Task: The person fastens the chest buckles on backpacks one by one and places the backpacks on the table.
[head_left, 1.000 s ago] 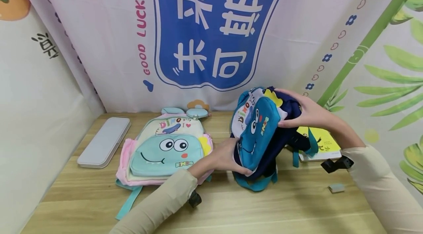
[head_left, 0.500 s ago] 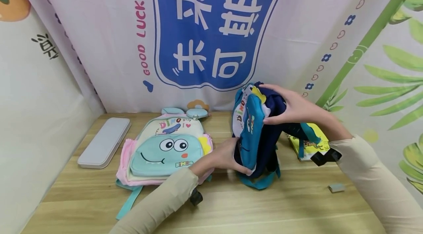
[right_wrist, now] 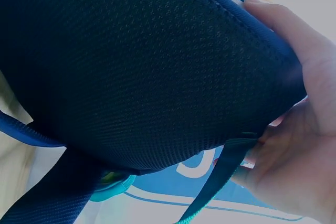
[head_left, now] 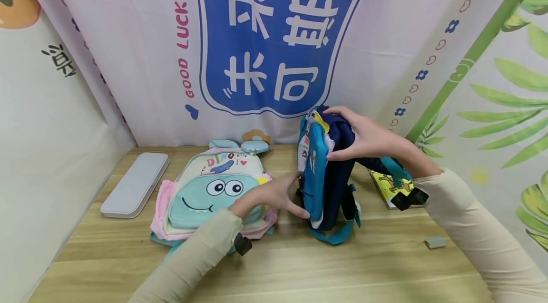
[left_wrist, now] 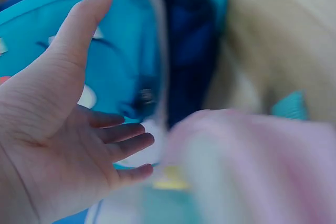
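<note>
A dark blue backpack with a teal cartoon-faced front pocket stands on the table, its front turned to the left. My right hand grips its upper part, thumb on the near side. In the right wrist view, that hand lies round the edge of the dark mesh back. My left hand is spread beside the pocket; the left wrist view has its fingers loose and holding nothing. A pink and mint backpack lies flat to the left, partly behind my left forearm.
A white flat case lies at the far left. Behind my right wrist is a yellow book, partly covered by a strap. A small grey item lies at the right. A printed curtain hangs behind the table.
The blue backpack has turned so its front faces farther left, and its top has shifted left with my right hand. My left hand has released its lower edge and drawn slightly left.
</note>
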The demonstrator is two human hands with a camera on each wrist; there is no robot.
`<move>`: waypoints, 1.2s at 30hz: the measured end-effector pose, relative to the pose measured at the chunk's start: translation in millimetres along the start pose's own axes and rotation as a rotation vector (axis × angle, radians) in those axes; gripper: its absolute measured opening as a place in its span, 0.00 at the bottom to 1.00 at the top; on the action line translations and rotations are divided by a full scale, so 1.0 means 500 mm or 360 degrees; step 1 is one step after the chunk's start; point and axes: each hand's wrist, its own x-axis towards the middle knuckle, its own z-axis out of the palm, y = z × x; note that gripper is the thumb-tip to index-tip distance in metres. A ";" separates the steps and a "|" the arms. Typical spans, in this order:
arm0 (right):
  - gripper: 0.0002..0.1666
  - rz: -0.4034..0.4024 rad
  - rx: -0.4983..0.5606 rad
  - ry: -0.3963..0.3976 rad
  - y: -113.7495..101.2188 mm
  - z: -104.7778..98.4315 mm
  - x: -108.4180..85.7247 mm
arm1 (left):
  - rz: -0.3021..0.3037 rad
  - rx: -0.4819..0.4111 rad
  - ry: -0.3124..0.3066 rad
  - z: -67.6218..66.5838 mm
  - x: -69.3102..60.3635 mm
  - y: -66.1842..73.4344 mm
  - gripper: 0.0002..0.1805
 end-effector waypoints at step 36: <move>0.71 -0.0192 0.0106 -0.0024 -0.011 0.043 0.011 | 0.0373 0.0287 0.0885 -0.162 -0.002 0.182 0.39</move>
